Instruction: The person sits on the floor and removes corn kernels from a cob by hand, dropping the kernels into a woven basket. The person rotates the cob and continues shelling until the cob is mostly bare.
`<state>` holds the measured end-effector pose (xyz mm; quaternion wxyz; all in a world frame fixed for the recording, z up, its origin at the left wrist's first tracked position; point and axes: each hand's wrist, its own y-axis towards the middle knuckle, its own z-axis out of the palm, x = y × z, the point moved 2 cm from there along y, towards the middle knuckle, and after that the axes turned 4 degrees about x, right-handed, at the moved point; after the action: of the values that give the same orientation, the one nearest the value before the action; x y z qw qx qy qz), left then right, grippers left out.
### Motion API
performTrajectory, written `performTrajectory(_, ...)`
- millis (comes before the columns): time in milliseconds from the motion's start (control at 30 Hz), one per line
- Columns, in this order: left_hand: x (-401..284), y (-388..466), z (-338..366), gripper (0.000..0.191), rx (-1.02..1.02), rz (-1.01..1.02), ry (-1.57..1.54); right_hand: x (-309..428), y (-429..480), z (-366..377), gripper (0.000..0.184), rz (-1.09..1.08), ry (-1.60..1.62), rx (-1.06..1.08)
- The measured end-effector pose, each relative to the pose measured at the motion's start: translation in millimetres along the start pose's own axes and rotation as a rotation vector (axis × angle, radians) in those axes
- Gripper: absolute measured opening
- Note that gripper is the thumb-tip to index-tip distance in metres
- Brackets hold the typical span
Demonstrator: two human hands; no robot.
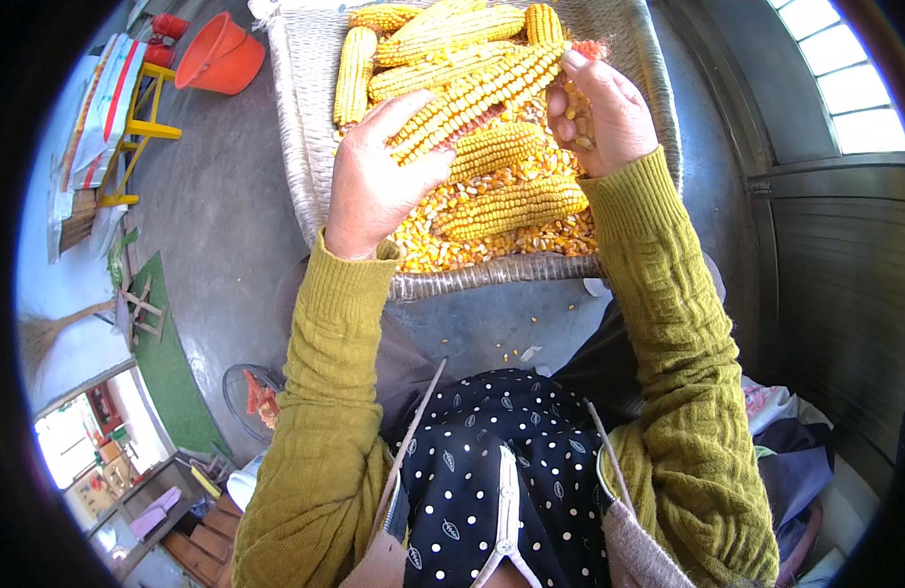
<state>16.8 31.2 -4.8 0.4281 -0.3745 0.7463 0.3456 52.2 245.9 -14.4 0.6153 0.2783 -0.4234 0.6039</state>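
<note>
Between my two hands is a yellow corn cob (489, 92), slanting up to the right, with a reddish bare patch along its lower side. My left hand (382, 165) grips its lower left end. At the upper right end, the thumb and fingers of my right hand (606, 110) hold the tip, and loose kernels rest in the curled fingers. Below lies a woven basket tray (294, 132) holding loose corn kernels (452, 253). Two more cobs lie near me, a short one (496, 151) and a longer one (515, 206). Several whole cobs (452, 37) are heaped at the far side.
An orange-red bucket (221, 59) and a yellow stand (147, 128) are on the floor at left. A wire basket with stripped cobs (261, 400) sits by my left elbow. Scattered kernels (505, 353) dot the floor below the tray. A metal door (842, 257) is at right.
</note>
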Motion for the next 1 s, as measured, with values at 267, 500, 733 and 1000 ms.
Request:
performTrajectory(267,0.4,0.3,0.3,0.045,-0.011,0.009,-0.006,-0.4,-2.3,6.2,0.019,-0.010,0.047,-0.029)
performTrajectory(500,2.0,-1.0,0.9,0.045,-0.005,-0.009,-0.021,-1.4,-1.7,3.2,0.017,-0.016,-0.009,0.011)
performTrajectory(733,6.5,-0.1,-2.5,0.047,-0.008,-0.032,-0.023,-1.0,-1.8,6.6,0.016,-0.055,0.020,0.057)
performTrajectory(1000,6.0,-0.4,-0.4,0.048,0.022,-0.034,-0.031,-3.9,-1.9,5.0,0.018,0.016,-0.057,0.010)
